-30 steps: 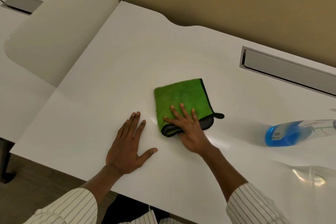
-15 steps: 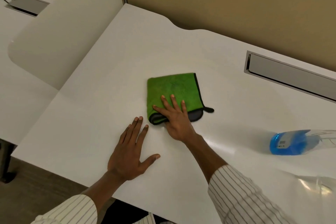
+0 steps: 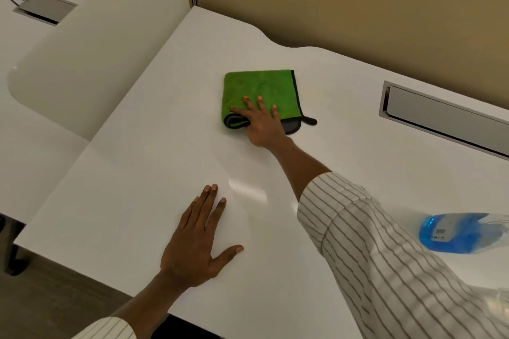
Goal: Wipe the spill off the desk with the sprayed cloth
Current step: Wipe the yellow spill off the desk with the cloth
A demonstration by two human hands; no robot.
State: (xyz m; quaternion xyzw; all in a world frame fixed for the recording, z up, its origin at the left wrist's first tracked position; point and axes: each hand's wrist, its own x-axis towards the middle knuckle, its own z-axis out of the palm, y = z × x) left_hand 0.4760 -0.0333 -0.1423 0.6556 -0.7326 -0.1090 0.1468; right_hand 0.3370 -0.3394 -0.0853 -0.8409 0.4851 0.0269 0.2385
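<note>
I see the right hand (image 3: 263, 125) reaching far forward over the white table (image 3: 143, 162), pressed flat on the near edge of the folded green cloth (image 3: 259, 89). Its fingers (image 3: 249, 103) are spread across the fabric and the thumb lies along the cloth's near left corner; I read it as pressing down with an open palm, not gripping. The cloth lies flat on the table towards the back, with its dark trim and hanging loop (image 3: 309, 120) on its right side. The left hand (image 3: 197, 239) rests palm down, relaxed and empty, near the front edge of the table, well apart from the cloth. A blue spray bottle (image 3: 457, 234) lies on its side at the right, just beside the striped sleeve (image 3: 380, 256). A grey cable hatch (image 3: 446, 118) is set into the table behind it.
</note>
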